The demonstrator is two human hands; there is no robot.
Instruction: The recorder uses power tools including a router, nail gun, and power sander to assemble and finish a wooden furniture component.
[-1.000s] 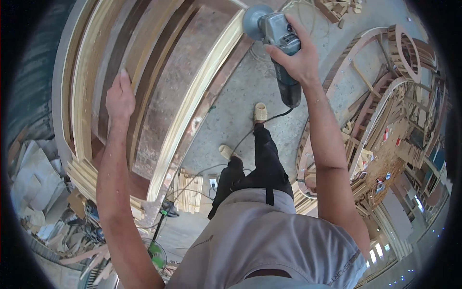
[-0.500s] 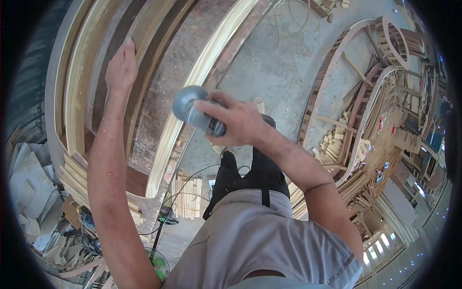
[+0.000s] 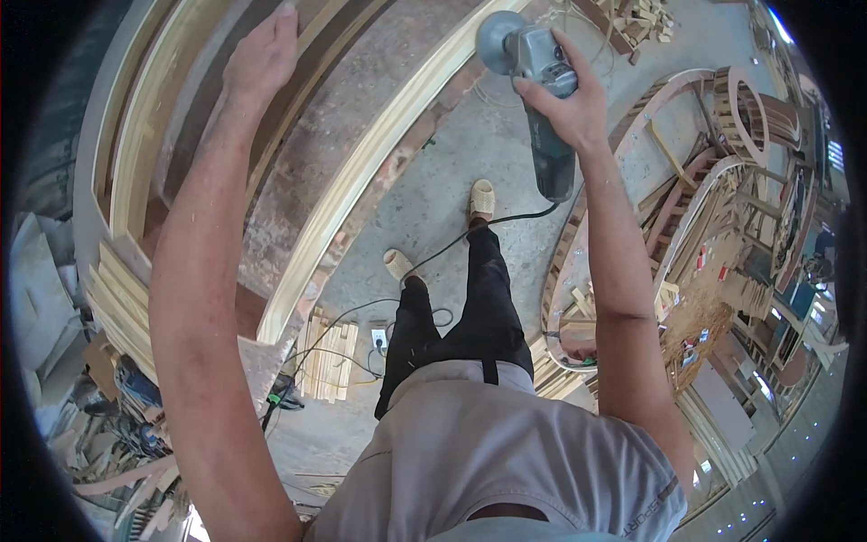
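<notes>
My right hand grips a grey corded angle grinder, held up near the top of the view with its disc end close to the pale curved wooden rail. Its black cord trails down past my legs to the floor. My left hand lies flat, fingers together, on the dark inner strip of the large curved wooden frame at upper left. Nothing is held in that hand.
Concrete floor lies below, with my feet in pale slippers. Stacked wood strips and a power socket sit by the frame's base. More curved wooden frames stand to the right. Clutter and offcuts fill the lower left.
My right hand has swung the grinder from in front of my body back up and to the right, near the pale rail. My left hand has stayed on the curved frame.
</notes>
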